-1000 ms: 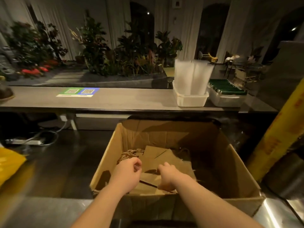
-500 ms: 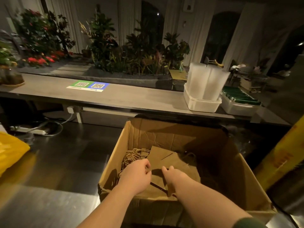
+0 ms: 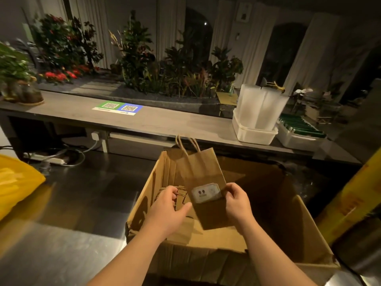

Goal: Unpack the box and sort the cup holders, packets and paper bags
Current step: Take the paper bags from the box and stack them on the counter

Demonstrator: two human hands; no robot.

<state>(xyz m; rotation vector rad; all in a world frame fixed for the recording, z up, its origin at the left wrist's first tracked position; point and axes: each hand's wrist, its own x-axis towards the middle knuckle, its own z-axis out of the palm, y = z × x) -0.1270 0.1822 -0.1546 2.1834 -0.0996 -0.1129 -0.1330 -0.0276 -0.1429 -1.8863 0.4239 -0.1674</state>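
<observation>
**A:** Where's the bag?

**B:** In the head view, my right hand [image 3: 237,201] pinches the paper bag [image 3: 198,168] by its lower edge. The bag stands upright over the open box [image 3: 299,228] on the steel surface [image 3: 82,203]. My left hand [image 3: 167,209] curls its fingers round the twine handles [image 3: 179,194] of bags lying inside.

**A:** Any risk?

**B:** I judge the white packets [image 3: 206,193] tucked in the bag's bottom fold could slide out if I tilt it or loosen my pinch.

**A:** What changed?

**B:** Half a second ago both hands were low on the flat bags. Now this one is raised and the packets show.
</observation>
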